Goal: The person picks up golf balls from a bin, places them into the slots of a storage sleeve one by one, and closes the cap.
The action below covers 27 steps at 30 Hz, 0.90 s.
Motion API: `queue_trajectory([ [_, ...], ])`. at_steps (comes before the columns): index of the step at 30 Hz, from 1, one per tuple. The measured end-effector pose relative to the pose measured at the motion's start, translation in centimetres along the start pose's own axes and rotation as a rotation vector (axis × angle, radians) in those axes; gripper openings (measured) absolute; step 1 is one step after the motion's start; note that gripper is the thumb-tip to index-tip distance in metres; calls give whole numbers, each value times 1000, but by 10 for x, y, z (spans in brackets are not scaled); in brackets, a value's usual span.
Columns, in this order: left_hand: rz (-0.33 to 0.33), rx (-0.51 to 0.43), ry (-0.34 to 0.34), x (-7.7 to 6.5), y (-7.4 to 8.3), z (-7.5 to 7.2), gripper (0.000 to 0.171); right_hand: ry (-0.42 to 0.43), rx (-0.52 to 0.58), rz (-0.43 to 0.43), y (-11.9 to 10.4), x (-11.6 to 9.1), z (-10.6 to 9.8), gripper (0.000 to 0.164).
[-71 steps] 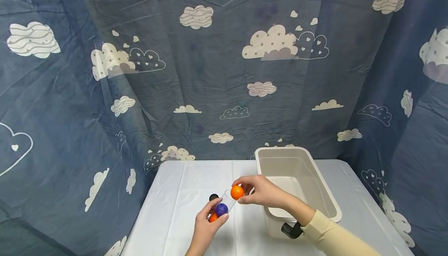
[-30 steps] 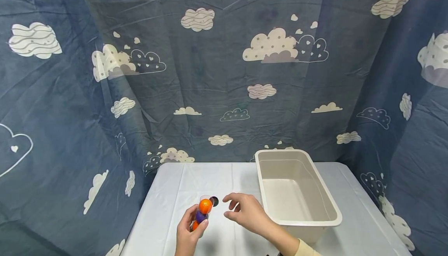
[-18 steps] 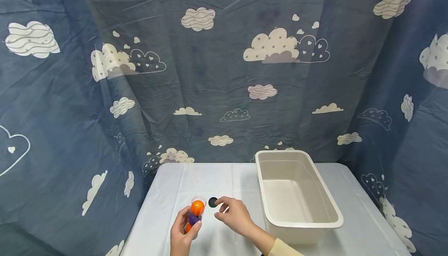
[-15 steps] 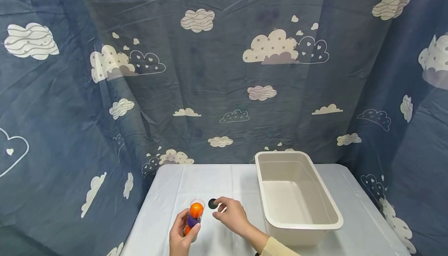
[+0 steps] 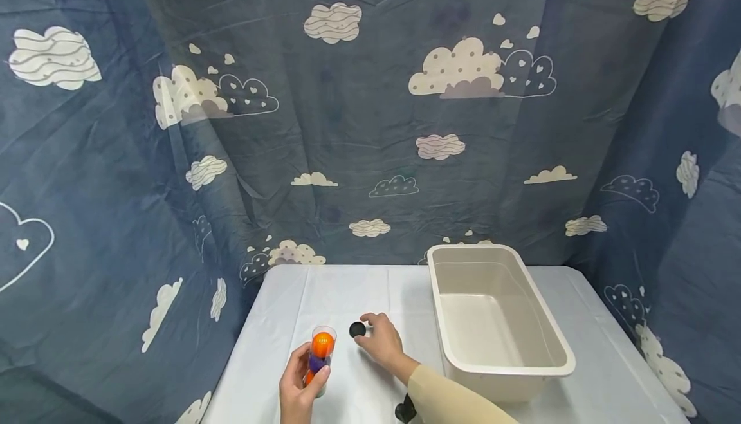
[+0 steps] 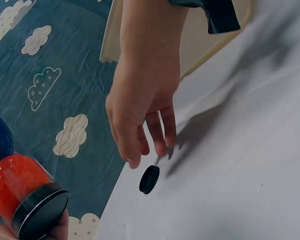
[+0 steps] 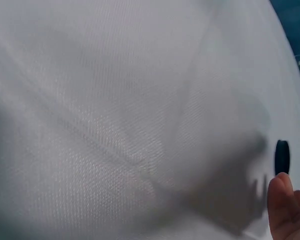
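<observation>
My left hand [image 5: 298, 385] grips a clear plastic tube [image 5: 324, 329], its fingers and thumb wrapped round the lower part. Stacked inside are an orange ball [image 5: 322, 345] on top, a purple ball [image 5: 317, 363] and another orange ball [image 5: 309, 377], partly covered by the thumb. A black end [image 6: 45, 212] closes the tube's bottom in the left wrist view. On the white tabletop lies a round black cap [image 5: 357, 329]. My right hand [image 5: 382, 341] reaches over it, index finger and thumb spread at its right side; whether the fingertips touch it is unclear.
A large beige plastic bin [image 5: 498, 369] stands on the right of the white-covered table [image 5: 405, 289]. A dark blue curtain [image 5: 370, 102] with cloud prints hangs behind and at both sides. A black wrist device [image 5: 406, 409] is at my right sleeve [image 5: 451, 398].
My right hand placed the upper orange ball in the tube and let it go, then moved left to the black cap and spread its fingers there. The left hand drew the tube left and upright.
</observation>
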<state>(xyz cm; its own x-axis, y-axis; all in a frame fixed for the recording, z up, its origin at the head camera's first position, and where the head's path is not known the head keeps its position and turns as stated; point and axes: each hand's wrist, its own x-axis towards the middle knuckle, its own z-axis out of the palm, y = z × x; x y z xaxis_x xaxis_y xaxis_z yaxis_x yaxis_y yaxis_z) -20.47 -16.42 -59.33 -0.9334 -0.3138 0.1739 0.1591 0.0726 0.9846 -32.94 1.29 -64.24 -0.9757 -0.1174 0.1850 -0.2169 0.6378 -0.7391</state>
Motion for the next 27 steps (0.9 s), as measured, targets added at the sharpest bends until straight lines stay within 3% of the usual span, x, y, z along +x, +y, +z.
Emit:
queue_trajectory([
  [5, -10, -6, -15, -1, 3, -1, 50, -8, -60, 47, 11, 6, 6, 52],
  [14, 2, -23, -33, 0, 1, 4, 49, -175, -235, 37, 12, 23, 10, 69],
  [21, -16, -26, -38, 0, -2, 7, 49, -194, -381, -28, 15, 27, 12, 51],
  [27, 9, -48, -34, 0, -5, 6, 49, -164, -352, -41, 16, 22, 15, 50],
])
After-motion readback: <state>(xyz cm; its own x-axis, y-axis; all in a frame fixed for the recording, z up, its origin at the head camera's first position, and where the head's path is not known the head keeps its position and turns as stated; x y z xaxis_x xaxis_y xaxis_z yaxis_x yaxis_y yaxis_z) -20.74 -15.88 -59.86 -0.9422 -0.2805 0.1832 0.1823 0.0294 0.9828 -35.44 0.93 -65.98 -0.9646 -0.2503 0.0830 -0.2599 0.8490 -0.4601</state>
